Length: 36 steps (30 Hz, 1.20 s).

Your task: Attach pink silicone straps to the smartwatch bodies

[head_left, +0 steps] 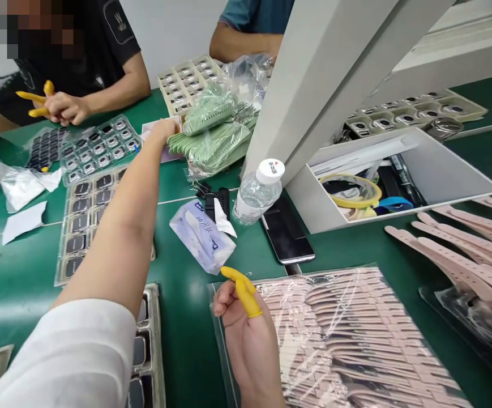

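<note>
Finger cots (241, 292) on right hand (246, 334) — loosely curled, empty, above bagged pink watch straps (339, 340); left hand (163, 129) stretches far, resting on pale card (171, 150) — grip unclear.

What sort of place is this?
It looks like a small workshop assembling watches: bagged pink straps and green straps lie on a green workbench, beside trays of what seem to be watch parts, and people wear yellow finger cots.
</note>
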Tool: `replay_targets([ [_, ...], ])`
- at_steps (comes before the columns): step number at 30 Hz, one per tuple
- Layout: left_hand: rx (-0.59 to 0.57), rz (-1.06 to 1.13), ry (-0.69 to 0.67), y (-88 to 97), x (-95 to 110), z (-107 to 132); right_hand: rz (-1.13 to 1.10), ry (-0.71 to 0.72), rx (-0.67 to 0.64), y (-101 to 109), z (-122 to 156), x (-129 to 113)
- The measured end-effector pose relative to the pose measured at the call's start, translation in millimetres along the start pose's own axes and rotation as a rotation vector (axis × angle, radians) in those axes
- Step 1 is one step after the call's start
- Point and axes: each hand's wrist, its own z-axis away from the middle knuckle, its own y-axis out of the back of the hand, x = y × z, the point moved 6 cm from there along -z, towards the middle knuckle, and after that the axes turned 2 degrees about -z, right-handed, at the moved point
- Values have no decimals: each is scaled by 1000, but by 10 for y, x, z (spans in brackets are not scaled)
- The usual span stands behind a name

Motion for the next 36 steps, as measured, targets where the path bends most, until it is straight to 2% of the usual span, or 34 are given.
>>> replay_targets([
  [4,20,87,22,-14,-61,-13,30,-4,3,2,4,4],
  [9,71,264,46,78,-50,135,-8,-13,24,16,1,53],
  [13,149,405,23,377,-19,402,-37,11,10,1,-16,83],
  [16,210,365,20,711,33,764,-53,38,1,-13,-44,101],
  [19,257,313,-3,984,180,1364,-49,77,-28,-41,-77,107],
  [21,260,448,-46,1031,301,1948,-29,106,-56,-64,-93,112],
  [22,234,578,-46,988,339,2292,-13,118,-69,-75,-99,117],
  [25,95,1032,-50,639,390,3461,56,147,-95,-104,-112,137],
  [27,31,1258,-11,310,321,4209,118,166,-122,-132,-120,151],
  [29,-8,1388,81,-14,176,4783,196,190,-159,-166,-129,163],
  [30,-3,1433,139,-140,85,4982,238,203,-175,-182,-133,167],
  [32,55,1486,254,-286,-92,5203,324,234,-198,-209,-133,159],
  [34,140,1531,285,-289,-188,5241,403,266,-211,-237,-109,127],
  [36,192,1570,219,-216,-179,5194,470,298,-227,-278,-39,88],
])
